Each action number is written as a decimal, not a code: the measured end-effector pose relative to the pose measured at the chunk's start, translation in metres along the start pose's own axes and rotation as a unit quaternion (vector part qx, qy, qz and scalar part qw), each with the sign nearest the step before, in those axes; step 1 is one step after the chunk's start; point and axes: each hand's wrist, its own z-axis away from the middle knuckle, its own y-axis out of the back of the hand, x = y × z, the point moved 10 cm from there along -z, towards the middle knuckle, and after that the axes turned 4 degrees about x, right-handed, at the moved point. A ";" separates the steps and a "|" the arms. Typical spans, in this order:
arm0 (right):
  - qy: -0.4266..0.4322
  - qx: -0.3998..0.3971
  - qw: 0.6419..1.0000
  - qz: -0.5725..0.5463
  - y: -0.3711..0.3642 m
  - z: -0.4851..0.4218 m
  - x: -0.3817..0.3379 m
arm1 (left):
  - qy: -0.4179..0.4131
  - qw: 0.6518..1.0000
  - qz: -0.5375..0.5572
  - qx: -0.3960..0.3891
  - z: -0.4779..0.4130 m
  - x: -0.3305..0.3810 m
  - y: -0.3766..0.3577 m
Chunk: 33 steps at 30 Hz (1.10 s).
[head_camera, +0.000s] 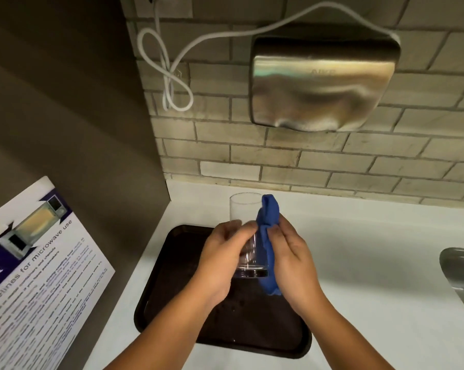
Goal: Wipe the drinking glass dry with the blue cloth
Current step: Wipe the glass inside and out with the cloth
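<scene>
A clear drinking glass (pixel 243 209) is held upright above a dark tray (pixel 169 284). My left hand (pixel 220 260) grips the glass around its middle from the left. My right hand (pixel 292 260) holds the blue cloth (pixel 268 225) bunched against the glass's right side. The cloth runs from near the rim down past the thick base. My fingers and the cloth hide part of the glass wall.
The tray lies on a white counter (pixel 372 263). A steel sink's edge (pixel 460 273) shows at the right. A metal hand dryer (pixel 324 81) with a white cord (pixel 169 76) hangs on the tiled wall. A microwave guideline poster (pixel 38 276) is at the left.
</scene>
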 end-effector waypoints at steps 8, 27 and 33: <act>0.060 -0.033 0.995 0.079 -0.010 0.028 0.013 | 0.055 0.994 0.095 0.002 -0.007 -0.002 0.000; 0.053 -0.010 0.995 0.089 -0.014 0.025 0.009 | 0.111 0.990 0.087 -0.030 -0.007 -0.025 -0.009; 0.017 0.013 0.999 0.035 0.004 0.010 0.017 | 0.087 0.995 0.056 0.003 -0.006 -0.020 -0.005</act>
